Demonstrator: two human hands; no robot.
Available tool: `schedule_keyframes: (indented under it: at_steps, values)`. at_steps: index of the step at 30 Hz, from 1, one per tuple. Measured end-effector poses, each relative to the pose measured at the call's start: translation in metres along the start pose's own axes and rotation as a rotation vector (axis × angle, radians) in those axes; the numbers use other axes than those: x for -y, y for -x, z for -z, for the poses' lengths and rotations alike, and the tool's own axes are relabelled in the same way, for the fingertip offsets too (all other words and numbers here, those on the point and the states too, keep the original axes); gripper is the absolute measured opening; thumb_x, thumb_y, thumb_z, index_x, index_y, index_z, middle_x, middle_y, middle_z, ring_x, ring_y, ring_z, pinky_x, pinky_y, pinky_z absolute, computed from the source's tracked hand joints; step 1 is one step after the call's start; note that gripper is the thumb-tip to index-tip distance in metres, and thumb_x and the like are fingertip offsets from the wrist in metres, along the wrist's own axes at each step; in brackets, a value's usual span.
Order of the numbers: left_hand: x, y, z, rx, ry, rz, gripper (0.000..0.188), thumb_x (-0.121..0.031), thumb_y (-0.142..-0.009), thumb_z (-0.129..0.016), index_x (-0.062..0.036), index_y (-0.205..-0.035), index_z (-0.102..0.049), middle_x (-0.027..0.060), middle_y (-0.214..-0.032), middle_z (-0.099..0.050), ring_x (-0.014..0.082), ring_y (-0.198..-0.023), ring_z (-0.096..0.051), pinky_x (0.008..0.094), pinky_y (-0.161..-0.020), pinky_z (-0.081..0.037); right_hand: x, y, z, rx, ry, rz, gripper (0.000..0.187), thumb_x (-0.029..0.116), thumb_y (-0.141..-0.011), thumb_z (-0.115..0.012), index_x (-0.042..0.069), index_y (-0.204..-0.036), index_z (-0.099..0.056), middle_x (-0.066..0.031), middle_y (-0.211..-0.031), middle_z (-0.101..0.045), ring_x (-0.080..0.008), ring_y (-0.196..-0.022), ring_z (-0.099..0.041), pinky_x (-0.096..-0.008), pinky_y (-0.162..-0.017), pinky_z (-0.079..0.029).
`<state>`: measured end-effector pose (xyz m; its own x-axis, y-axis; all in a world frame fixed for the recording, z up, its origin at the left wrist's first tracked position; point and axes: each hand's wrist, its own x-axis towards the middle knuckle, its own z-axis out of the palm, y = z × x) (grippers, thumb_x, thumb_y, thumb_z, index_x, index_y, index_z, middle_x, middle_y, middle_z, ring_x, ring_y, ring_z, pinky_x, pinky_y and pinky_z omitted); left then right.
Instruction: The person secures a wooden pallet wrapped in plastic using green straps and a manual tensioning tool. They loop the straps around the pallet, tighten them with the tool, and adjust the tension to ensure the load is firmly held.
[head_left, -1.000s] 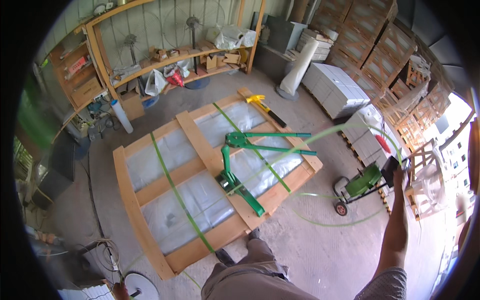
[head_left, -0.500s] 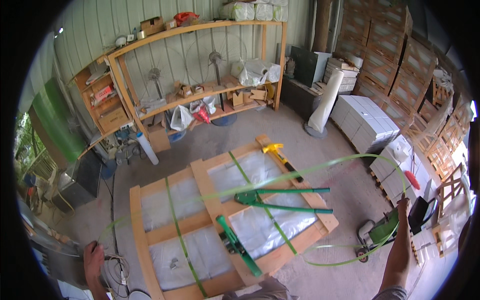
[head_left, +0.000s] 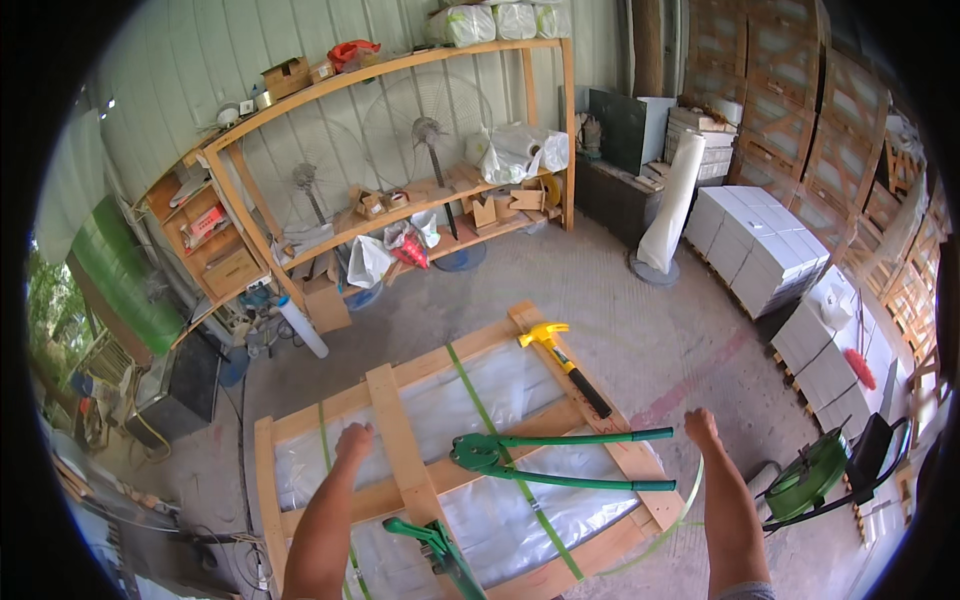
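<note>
A slatted wooden crate [head_left: 395, 425] with plastic-wrapped contents lies in front of me, with green straps [head_left: 480, 405] across it. My left hand [head_left: 355, 438] is a closed fist over its left part; what it grips, if anything, is hidden. My right hand [head_left: 702, 425] is closed beyond the crate's right edge. A loose green strap [head_left: 690, 500] curves up from the crate to this hand. On the crate rest a green long-handled cutter [head_left: 480, 453], a green strapping tool [head_left: 440, 550] and a yellow claw hammer [head_left: 548, 340] with a black grip.
A wooden shelf [head_left: 420, 195] with fans, bags and boxes stands against the back wall. White stacked blocks on pallets [head_left: 755, 235] and a green-and-black wheeled strap reel [head_left: 810, 470] are to the right. A white roll [head_left: 670, 205] stands upright behind.
Both hands have come inward and forward, the left now over the crate. The long strap stretched between them no longer shows across the crate. My view has shifted slightly.
</note>
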<state>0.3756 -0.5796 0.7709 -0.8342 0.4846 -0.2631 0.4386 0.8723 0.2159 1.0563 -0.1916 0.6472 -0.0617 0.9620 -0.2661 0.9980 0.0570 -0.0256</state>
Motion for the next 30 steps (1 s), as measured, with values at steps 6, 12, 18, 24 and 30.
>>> schedule_keyframes:
  at_steps: [6, 12, 18, 24, 30]
  values:
    - [0.047, 0.045, -0.026, 0.081, -0.084, 0.072, 0.044, -0.040, -0.090, -0.041, -0.0020, -0.096, -0.064, 0.0219, -0.103, -0.063, 0.0394, -0.101, -0.059, 0.0482, -0.086, -0.047, -0.061, 0.066, -0.146, 0.452, 0.438, 0.524, 0.018, 0.022, -0.077, -0.066, 0.010, -0.090, -0.067, -0.0088, -0.084, -0.069, -0.0255, -0.076, -0.066, -0.0360, -0.062, -0.053]
    - [0.075, 0.029, -0.081, 0.075, 0.014, -0.196, 0.041, -0.034, -0.091, -0.041, 0.0004, -0.085, -0.063, 0.0259, -0.089, -0.062, 0.0428, -0.089, -0.059, 0.0490, -0.077, -0.047, -0.163, 0.253, -0.320, 0.621, 0.201, 0.174, 0.017, 0.025, -0.078, -0.064, 0.009, -0.075, -0.068, -0.0134, -0.078, -0.067, -0.0274, -0.067, -0.066, -0.0405, -0.060, -0.053]
    - [0.127, 0.054, -0.094, 0.128, 0.157, -0.331, 0.041, -0.028, -0.089, -0.042, 0.0013, -0.066, -0.059, 0.0209, -0.069, -0.062, 0.0373, -0.067, -0.061, 0.0450, -0.066, -0.046, -0.067, 0.397, -0.367, 0.617, 0.075, 0.177, 0.020, 0.024, -0.067, -0.063, 0.009, -0.076, -0.071, -0.0149, -0.081, -0.068, -0.0310, -0.079, -0.066, -0.0418, -0.071, -0.053]
    - [0.204, 0.063, -0.116, 0.198, 0.956, 0.117, 0.028, -0.030, -0.087, -0.048, -0.0057, -0.075, -0.051, 0.0041, -0.051, -0.044, 0.0200, -0.042, -0.045, 0.0337, -0.037, -0.036, 0.004, 0.473, -0.327, 0.407, -1.494, -0.709, 0.021, 0.017, -0.079, -0.063, -0.003, -0.073, -0.064, -0.0114, -0.062, -0.061, -0.0209, -0.055, -0.061, -0.0351, -0.051, -0.052]
    - [0.278, 0.148, -0.045, 0.437, 0.786, 0.219, 0.032, -0.037, -0.088, -0.048, -0.0103, -0.071, -0.042, -0.0019, -0.045, -0.027, 0.0114, -0.031, -0.027, 0.0270, -0.028, -0.020, 0.038, 0.670, -0.343, 0.270, -0.926, -0.753, 0.026, 0.031, -0.073, -0.062, 0.006, -0.072, -0.069, -0.0069, -0.061, -0.066, -0.0188, -0.060, -0.064, -0.0351, -0.059, -0.050]
